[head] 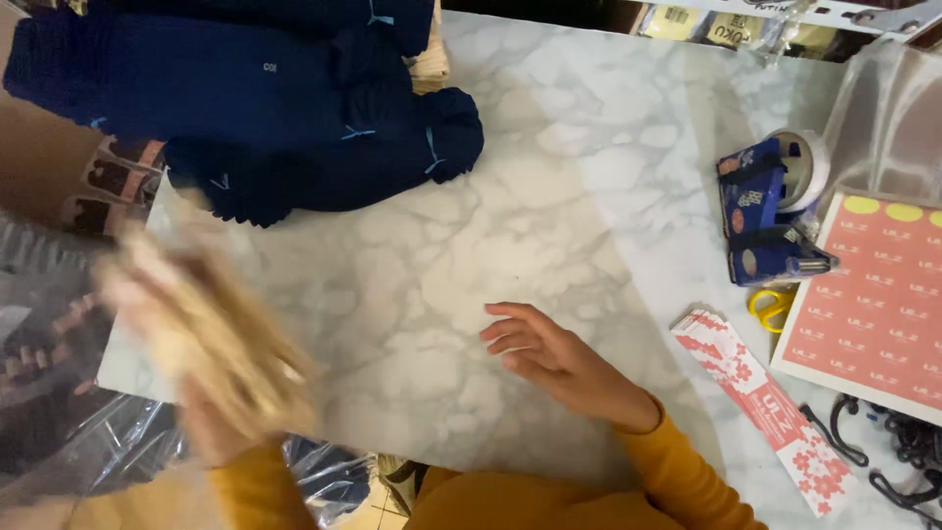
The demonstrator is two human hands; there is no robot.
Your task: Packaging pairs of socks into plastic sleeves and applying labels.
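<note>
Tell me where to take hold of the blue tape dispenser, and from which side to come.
Grip the blue tape dispenser across its narrow body, just below the white tape roll, probably coming from the bare marble table on its left. The pink sticker sheet crowds its right side and yellow scissors lie at its near end. The right hand rests empty nearby.

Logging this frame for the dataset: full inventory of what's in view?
Knitted items: a pile, navy, top left of the table.
Marble-pattern table: one, white-grey.
Tape dispenser: one, blue, right side.
Scissors: one pair, yellow handles, under the dispenser.
Sticker sheet: one, pink, far right.
Paper tags: a stack, red-white, lower right.
Hooks: several, black, bottom right corner.
Left hand: blurred, holding a beige item.
Right hand: empty, resting on the table.
</note>
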